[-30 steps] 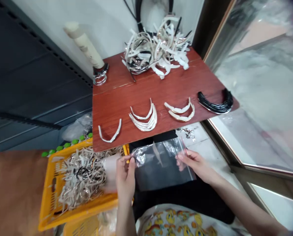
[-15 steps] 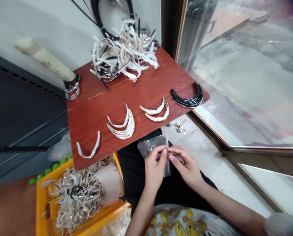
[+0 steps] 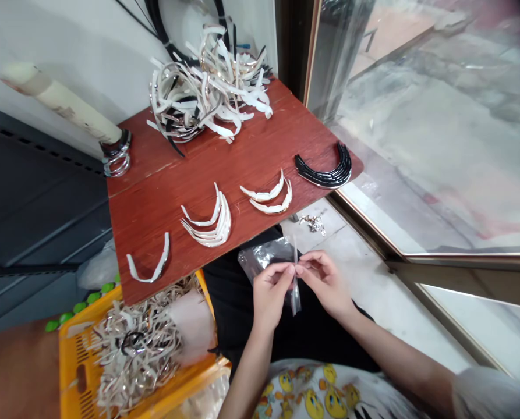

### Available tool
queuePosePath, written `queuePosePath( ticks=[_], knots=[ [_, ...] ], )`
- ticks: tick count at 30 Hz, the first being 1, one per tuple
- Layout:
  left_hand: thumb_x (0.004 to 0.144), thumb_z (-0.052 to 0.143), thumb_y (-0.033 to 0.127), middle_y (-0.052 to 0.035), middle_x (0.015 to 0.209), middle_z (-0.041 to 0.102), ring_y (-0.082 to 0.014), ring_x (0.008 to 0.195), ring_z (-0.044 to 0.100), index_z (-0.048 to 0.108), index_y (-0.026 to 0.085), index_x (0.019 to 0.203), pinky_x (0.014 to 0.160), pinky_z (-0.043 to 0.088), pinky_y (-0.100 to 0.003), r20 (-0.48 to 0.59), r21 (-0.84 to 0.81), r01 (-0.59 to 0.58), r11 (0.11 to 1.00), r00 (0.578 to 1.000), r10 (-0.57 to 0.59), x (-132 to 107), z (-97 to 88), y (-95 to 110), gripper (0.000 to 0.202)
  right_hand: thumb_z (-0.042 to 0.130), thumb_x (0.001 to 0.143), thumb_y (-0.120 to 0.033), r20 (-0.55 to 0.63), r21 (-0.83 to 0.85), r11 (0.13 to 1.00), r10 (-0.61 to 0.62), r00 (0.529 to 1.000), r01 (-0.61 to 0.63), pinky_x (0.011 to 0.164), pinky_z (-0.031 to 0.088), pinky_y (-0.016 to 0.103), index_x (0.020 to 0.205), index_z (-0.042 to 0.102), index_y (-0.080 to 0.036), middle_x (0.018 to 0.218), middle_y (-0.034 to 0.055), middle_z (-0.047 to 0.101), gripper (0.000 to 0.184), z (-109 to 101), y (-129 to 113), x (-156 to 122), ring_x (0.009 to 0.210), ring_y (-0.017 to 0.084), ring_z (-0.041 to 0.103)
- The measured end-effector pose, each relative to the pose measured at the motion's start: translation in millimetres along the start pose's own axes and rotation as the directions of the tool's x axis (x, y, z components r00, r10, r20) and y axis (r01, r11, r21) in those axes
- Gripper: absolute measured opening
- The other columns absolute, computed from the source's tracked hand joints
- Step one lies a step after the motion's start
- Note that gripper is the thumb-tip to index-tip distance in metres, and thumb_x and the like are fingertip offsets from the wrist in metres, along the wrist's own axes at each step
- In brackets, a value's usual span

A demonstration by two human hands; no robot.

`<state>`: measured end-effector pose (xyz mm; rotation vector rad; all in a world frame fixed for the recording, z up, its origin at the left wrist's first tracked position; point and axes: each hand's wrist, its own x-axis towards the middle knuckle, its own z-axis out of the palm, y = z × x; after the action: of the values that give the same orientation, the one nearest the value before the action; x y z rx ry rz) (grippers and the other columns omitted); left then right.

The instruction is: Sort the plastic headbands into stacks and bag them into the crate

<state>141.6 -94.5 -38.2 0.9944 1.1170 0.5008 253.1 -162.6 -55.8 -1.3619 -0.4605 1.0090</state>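
My left hand (image 3: pixel 269 294) and my right hand (image 3: pixel 325 281) meet over my lap, each pinching the edge of a clear plastic bag (image 3: pixel 265 256). The bag is folded or turned edge-on, with part of it trailing to the left of my fingers. Just beyond my hands stands a red wooden board (image 3: pixel 260 157). On its near edge lie a single white curved band (image 3: pixel 148 269), a stack of white bands (image 3: pixel 209 224), a pair of white bands (image 3: pixel 268 199) and a stack of black bands (image 3: pixel 327 171).
A big tangled heap of white and black bands (image 3: pixel 207 90) fills the board's far side. A yellow basket (image 3: pixel 74 372) of curved strips sits at my lower left. A cream roll on a metal stand (image 3: pixel 63 105) leans at the left. Glass panels (image 3: pixel 438 116) line the right.
A second ago my hands held the bag spread flat between them. They have come together at the middle, pinching the bag edge-on, and the view has swung to the right.
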Motion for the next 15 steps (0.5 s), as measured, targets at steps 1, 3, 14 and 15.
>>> queuePosePath(
  ticks=[1, 3, 14, 15],
  knots=[
    [0.076, 0.076, 0.048, -0.0069, 0.088, 0.076, -0.0166, 0.079, 0.069, 0.076, 0.017, 0.09, 0.067, 0.057, -0.024, 0.002, -0.001, -0.004, 1.0, 1.0, 0.004, -0.2, -0.5, 0.0, 0.034, 0.074, 0.082, -0.043, 0.003, -0.006, 1.0, -0.003, 1.0, 0.003, 0.075, 0.054, 0.03, 0.095, 0.062, -0.025, 0.087, 0.0013, 0.065, 0.026, 0.0, -0.1, -0.3, 0.083, 0.017, 0.063],
    [0.076, 0.076, 0.048, -0.0066, 0.089, 0.075, -0.0164, 0.08, 0.069, 0.076, 0.017, 0.09, 0.068, 0.057, -0.024, 0.006, -0.002, -0.015, 1.0, 1.0, 0.015, -0.9, -1.6, -0.1, 0.034, 0.074, 0.082, -0.043, 0.008, -0.026, 1.0, -0.006, 1.0, 0.006, 0.074, 0.054, 0.03, 0.095, 0.062, -0.025, 0.086, 0.0018, 0.065, 0.026, -0.1, 0.0, -0.7, 0.083, 0.017, 0.063],
    [0.081, 0.072, 0.047, -0.0034, 0.08, 0.072, -0.0132, 0.071, 0.065, 0.074, 0.017, 0.085, 0.066, 0.054, -0.023, 0.058, 0.026, -0.061, 0.998, 0.997, 0.059, 0.3, -7.0, -8.5, 0.031, 0.074, 0.083, -0.039, 0.024, -0.022, 1.0, -0.015, 1.0, 0.015, 0.074, 0.053, 0.027, 0.096, 0.063, -0.025, 0.084, 0.0001, 0.064, 0.022, 0.4, 1.2, -2.8, 0.08, 0.015, 0.062],
    [0.081, 0.071, 0.047, -0.0031, 0.08, 0.071, -0.0132, 0.071, 0.065, 0.074, 0.017, 0.085, 0.066, 0.054, -0.023, 0.064, 0.032, -0.069, 0.997, 0.996, 0.066, 0.5, -7.3, -9.3, 0.031, 0.074, 0.083, -0.039, 0.027, -0.016, 1.0, -0.019, 0.999, 0.019, 0.073, 0.053, 0.027, 0.096, 0.063, -0.025, 0.084, -0.0002, 0.063, 0.022, 0.5, 1.3, -3.0, 0.08, 0.014, 0.061]
  ],
)
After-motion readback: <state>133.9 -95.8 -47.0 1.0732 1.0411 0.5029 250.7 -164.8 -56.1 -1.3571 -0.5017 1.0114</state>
